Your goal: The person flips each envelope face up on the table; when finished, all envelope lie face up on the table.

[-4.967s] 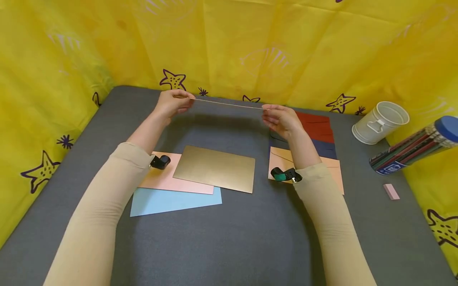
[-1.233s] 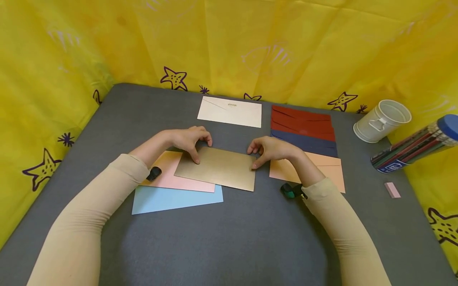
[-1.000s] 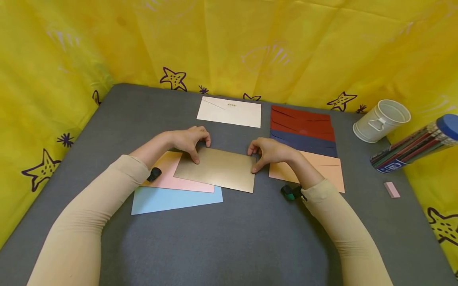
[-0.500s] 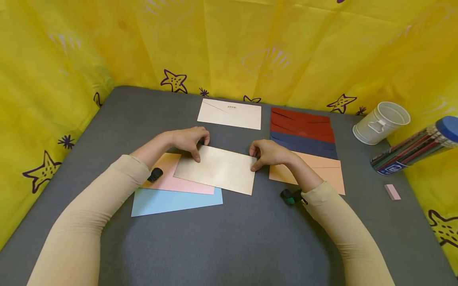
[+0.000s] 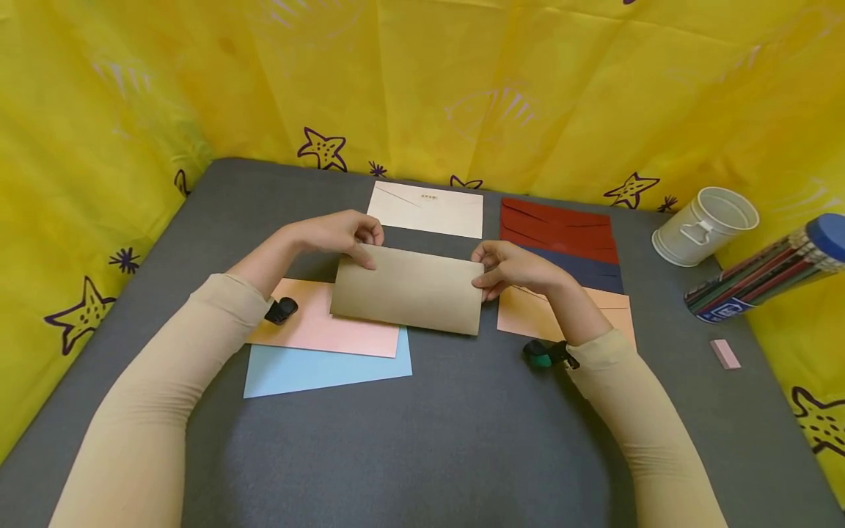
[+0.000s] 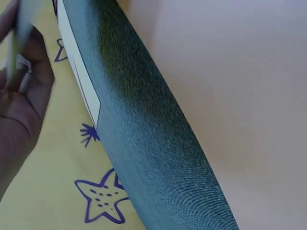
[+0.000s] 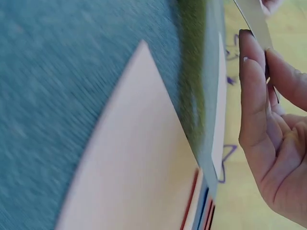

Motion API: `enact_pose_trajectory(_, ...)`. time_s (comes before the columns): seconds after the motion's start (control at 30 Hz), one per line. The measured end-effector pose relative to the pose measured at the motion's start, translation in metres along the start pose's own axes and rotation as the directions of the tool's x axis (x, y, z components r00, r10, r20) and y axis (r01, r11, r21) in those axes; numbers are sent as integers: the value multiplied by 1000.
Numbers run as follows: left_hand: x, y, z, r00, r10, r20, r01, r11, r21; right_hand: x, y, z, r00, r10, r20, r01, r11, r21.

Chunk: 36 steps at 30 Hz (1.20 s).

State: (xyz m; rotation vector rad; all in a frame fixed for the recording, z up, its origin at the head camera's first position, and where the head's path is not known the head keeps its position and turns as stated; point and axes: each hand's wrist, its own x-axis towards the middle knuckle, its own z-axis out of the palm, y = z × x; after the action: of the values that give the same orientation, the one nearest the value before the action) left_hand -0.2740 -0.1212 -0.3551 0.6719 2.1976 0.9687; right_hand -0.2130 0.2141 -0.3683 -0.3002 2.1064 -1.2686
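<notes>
Gold envelope [image 5: 409,290], tilted, matte sheen

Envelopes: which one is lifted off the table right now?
The gold envelope, pinched at its ends by the left hand and right hand. The others lie flat.

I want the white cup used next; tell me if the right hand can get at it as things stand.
Probably not at once: the right hand pinches the gold envelope together with the left hand. The path to the white cup looks free.
</notes>
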Motion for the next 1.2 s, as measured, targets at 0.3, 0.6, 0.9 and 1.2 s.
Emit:
enact_pose_trajectory(0.3,-3,-8,-14,991,-74,-111,36,951,-308,-10,6,-32,992,-16,-128,28,995,96)
enact_pose_trajectory(0.6,-3,-14,-16,982,-67,-179,-19,896,-443,-15,6,-41,972,-18,-236,61,982,177)
enact_pose_trajectory(0.9,-1,-15,-16,943,-75,-326,-117,840,-530,-11,3,-38,893,26,-448,210,858,469)
enact_pose_trajectory(1.2,-1,-16,-16,879,-70,-472,-254,769,-586,-12,-2,-31,849,-50,-526,375,758,534)
